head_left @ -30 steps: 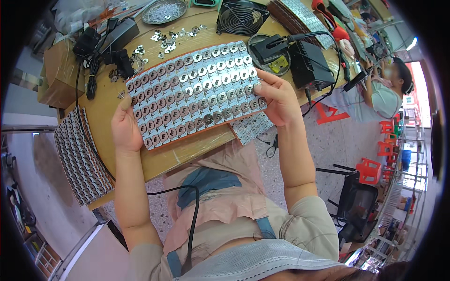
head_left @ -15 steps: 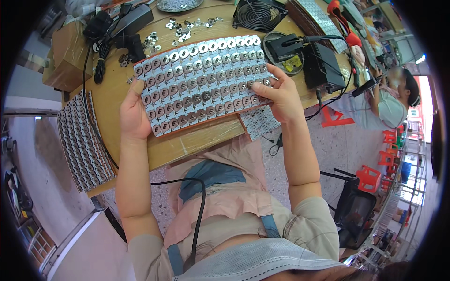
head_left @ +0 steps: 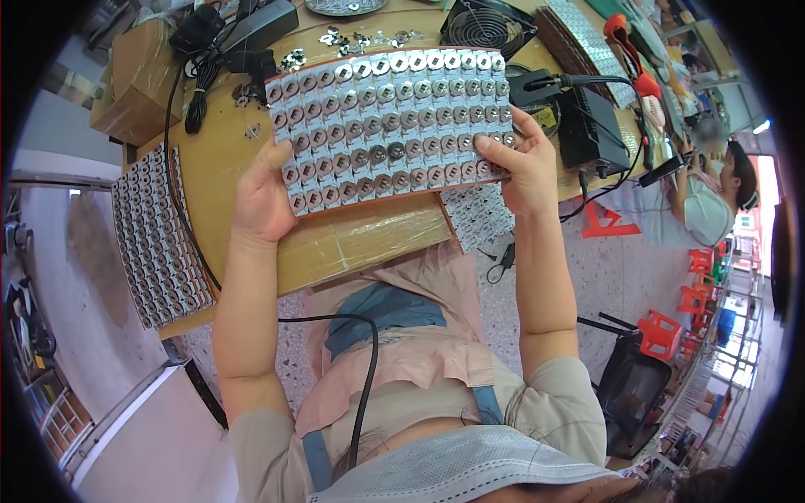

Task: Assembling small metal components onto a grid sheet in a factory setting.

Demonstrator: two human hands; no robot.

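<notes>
Tan table (head_left: pixel 360 243), disc-studded panel (head_left: pixel 390 126) between hands (head_left: pixel 267 197) (head_left: pixel 530 168)

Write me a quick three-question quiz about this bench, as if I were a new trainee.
1. True or false: the held panel is gripped by one hand only.
2. Which stands on the table, left of the held panel?
a) fan
b) box
c) red stool
3. What shape are the silvery pieces lined up on the held panel?

Key
1. False: the left hand and right hand grip opposite ends.
2. b
3. Round.
</notes>
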